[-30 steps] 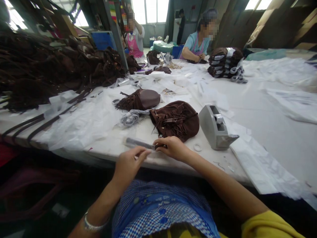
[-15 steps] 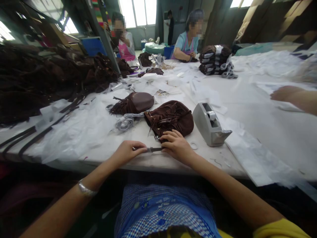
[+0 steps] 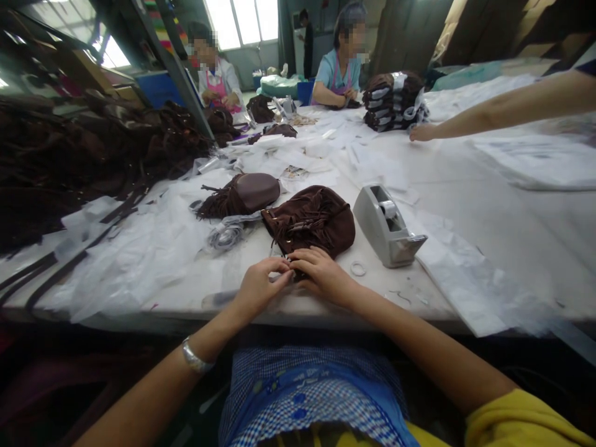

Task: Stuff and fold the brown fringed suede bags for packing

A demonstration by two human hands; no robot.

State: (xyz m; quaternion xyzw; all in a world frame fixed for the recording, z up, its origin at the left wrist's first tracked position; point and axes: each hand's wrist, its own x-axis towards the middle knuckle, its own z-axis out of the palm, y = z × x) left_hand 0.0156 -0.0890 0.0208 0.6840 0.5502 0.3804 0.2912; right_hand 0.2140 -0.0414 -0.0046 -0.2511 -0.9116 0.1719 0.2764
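A dark brown fringed bag lies on the white-covered table in front of me. At its near edge my left hand is closed in a pinch, its fingertips almost meeting those of the other hand. A small pale bit shows at the pinch, too blurred to name. My right hand lies against the bag, fingers curled over a dark strap that they mostly hide. Left of the bag sits a coil of grey wrapped strap. A second brown bag lies behind it, base turned toward me.
A grey tape dispenser stands right of the bag, with a white ring near it. Plastic sheets cover the left side. Brown bags pile up at far left. A co-worker's arm reaches in from the right; two people sit opposite.
My left hand has moved right, up to my right hand; the strap stretched between them no longer shows. The co-worker's arm reaches farther across toward the stacked bags. The view has shifted slightly.
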